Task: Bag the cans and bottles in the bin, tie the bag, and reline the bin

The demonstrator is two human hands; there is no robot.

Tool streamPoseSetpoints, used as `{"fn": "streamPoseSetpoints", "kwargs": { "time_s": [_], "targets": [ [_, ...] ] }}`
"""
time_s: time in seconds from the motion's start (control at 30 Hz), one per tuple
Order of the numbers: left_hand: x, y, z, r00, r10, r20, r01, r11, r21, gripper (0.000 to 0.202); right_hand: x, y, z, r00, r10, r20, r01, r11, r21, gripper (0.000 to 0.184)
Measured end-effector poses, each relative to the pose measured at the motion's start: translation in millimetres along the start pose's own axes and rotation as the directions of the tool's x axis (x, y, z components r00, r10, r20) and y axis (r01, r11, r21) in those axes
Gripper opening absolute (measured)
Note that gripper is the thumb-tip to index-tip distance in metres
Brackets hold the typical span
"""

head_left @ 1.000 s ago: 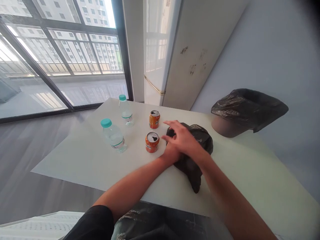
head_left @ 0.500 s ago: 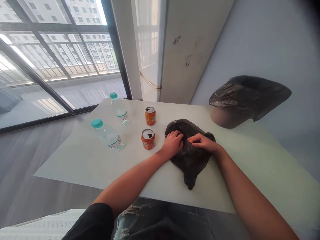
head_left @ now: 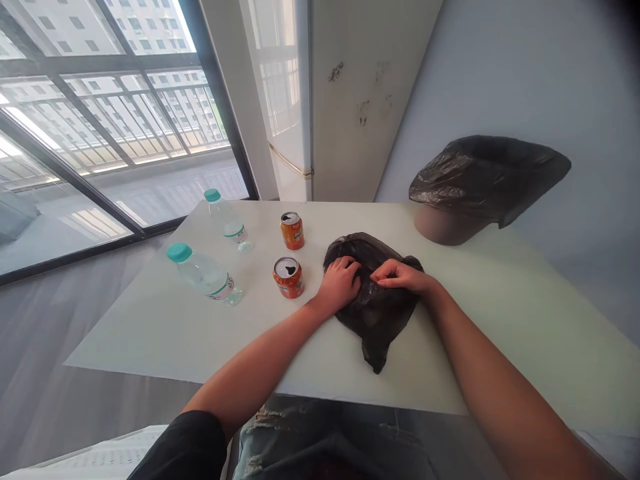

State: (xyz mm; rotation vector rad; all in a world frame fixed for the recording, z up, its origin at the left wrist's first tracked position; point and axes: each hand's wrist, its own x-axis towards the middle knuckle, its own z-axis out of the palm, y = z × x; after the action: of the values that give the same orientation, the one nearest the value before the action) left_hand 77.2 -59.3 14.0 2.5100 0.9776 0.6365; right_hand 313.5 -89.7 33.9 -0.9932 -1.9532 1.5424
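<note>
A crumpled black plastic bag [head_left: 380,321] lies on the white table, one corner pointing toward me. My left hand [head_left: 341,283] rests on the bag's left side, its fingers curled into the film. Just to the right, my right hand [head_left: 401,275] is closed in a pinch at the middle of the bag, thumb and forefinger together on the plastic. What the bag contains, if anything, is hidden. Left of my hands stand two opened orange drink cans, a nearer can [head_left: 289,278] and a farther can [head_left: 292,231].
Two clear plastic bottles with teal caps, a near bottle [head_left: 204,275] and a far bottle [head_left: 227,220], stand on the table's [head_left: 150,333] left. A brownish bin [head_left: 437,225] lined with a black bag [head_left: 450,177] is at the back right, by the wall. Glass doors are at left.
The view has shifted slightly, so the table items appear a little further left. Both hands stay on the bag; my right fingers have drawn in slightly, away from the left hand.
</note>
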Motion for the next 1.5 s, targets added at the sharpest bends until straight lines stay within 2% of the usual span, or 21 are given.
{"fn": "streamPoseSetpoints", "kwargs": {
  "time_s": [0.13,0.2,0.3,0.37,0.4,0.43,0.47,0.5,0.57,0.6,0.63,0.67,0.77,0.9,1.0,1.07,1.13,1.23,1.33,1.43,1.5],
  "targets": [
    [0.9,-1.8,-0.2,1.0,0.008,-0.019,-0.009,0.999,-0.04,0.029,2.2,-13.4,2.8,0.998,-0.037,0.059,0.04,0.998,-0.045,0.057],
    [1.8,-3.9,0.2,0.999,0.022,-0.023,-0.024,0.997,-0.072,0.031,2.0,-25.5,6.3,0.985,-0.047,0.169,0.052,0.998,-0.025,0.053],
    [3.1,-7.4,1.5,0.998,0.041,-0.048,-0.047,0.991,-0.128,0.034,-3.0,-45.6,11.2,0.913,-0.05,0.405,0.058,0.998,-0.005,0.042],
    [3.7,-9.1,1.7,0.996,0.056,-0.072,-0.068,0.984,-0.167,0.039,-8.8,-54.7,12.2,0.894,-0.086,0.44,0.098,0.995,-0.005,0.037],
    [3.9,-9.5,1.3,0.995,0.067,-0.079,-0.081,0.979,-0.187,0.042,-11.5,-57.0,12.0,0.92,-0.123,0.372,0.131,0.991,0.002,0.033],
    [4.1,-9.7,0.3,0.994,0.082,-0.078,-0.097,0.973,-0.21,0.043,-13.5,-57.5,11.5,0.959,-0.173,0.225,0.174,0.985,0.016,0.031],
    [4.1,-9.5,-1.2,0.992,0.102,-0.072,-0.116,0.965,-0.237,0.043,-14.3,-56.5,10.8,0.977,-0.214,0.0,0.214,0.976,0.027,0.032],
    [4.0,-9.1,-3.2,0.99,0.126,-0.063,-0.138,0.954,-0.267,0.041,-13.8,-54.1,10.2,0.937,-0.226,-0.266,0.24,0.971,0.022,0.034],
    [3.3,-7.8,-8.0,0.981,0.191,-0.037,-0.192,0.926,-0.326,0.032,-8.3,-46.2,9.3,0.716,-0.179,-0.674,0.189,0.98,-0.059,0.033],
    [2.7,-6.9,-10.4,0.973,0.229,-0.025,-0.222,0.909,-0.353,0.027,-3.8,-41.1,9.2,0.616,-0.17,-0.769,0.104,0.985,-0.135,0.03],
    [2.0,-6.0,-12.6,0.963,0.268,-0.014,-0.254,0.892,-0.375,0.025,1.3,-35.6,9.3,0.563,-0.188,-0.805,-0.001,0.974,-0.228,0.028],
    [1.2,-4.9,-14.4,0.952,0.305,-0.006,-0.283,0.875,-0.392,0.024,6.6,-30.0,9.6,0.554,-0.225,-0.802,-0.097,0.939,-0.331,0.027],
    [-0.9,-0.9,-17.9,0.925,0.381,0.018,-0.338,0.842,-0.421,0.027,18.9,-14.8,11.1,0.634,-0.306,-0.71,-0.204,0.82,-0.535,0.034],
    [-2.2,4.7,-20.1,0.911,0.41,0.054,-0.35,0.834,-0.427,0.026,22.2,-7.4,12.5,0.757,-0.238,-0.608,-0.196,0.805,-0.559,0.04],
    [-3.1,6.4,-21.0,0.917,0.398,0.022,-0.345,0.821,-0.455,0.026,20.4,-9.9,13.5,0.827,-0.207,-0.523,-0.149,0.816,-0.558,0.022],
    [-4.5,6.0,-21.7,0.925,0.38,0.013,-0.328,0.814,-0.479,0.025,19.6,-12.2,14.3,0.834,-0.201,-0.514,-0.139,0.824,-0.549,0.016],
    [-6.6,5.2,-22.9,0.944,0.329,-0.012,-0.288,0.81,-0.511,0.029,18.8,-14.6,14.5,0.796,-0.197,-0.572,-0.158,0.845,-0.511,0.02],
    [-9.6,5.1,-25.8,0.971,0.195,-0.14,-0.24,0.756,-0.61,0.043,14.9,-20.2,13.0,0.743,-0.139,-0.654,-0.135,0.927,-0.351,0.023],
    [-10.2,7.4,-30.1,0.975,0.061,-0.214,-0.199,0.668,-0.717,0.042,7.9,-30.7,13.0,0.822,-0.099,-0.56,-0.012,0.981,-0.192,0.025],
    [-8.3,11.2,-33.0,0.988,0.032,-0.149,-0.139,0.593,-0.793,0.051,2.7,-42.8,18.4,0.909,-0.138,-0.394,0.089,0.986,-0.141,0.021],
    [-6.3,13.1,-31.9,0.994,0.097,-0.056,-0.101,0.564,-0.82,0.063,2.9,-48.3,24.5,0.918,-0.161,-0.362,0.121,0.984,-0.132,0.018]
  ]
}}
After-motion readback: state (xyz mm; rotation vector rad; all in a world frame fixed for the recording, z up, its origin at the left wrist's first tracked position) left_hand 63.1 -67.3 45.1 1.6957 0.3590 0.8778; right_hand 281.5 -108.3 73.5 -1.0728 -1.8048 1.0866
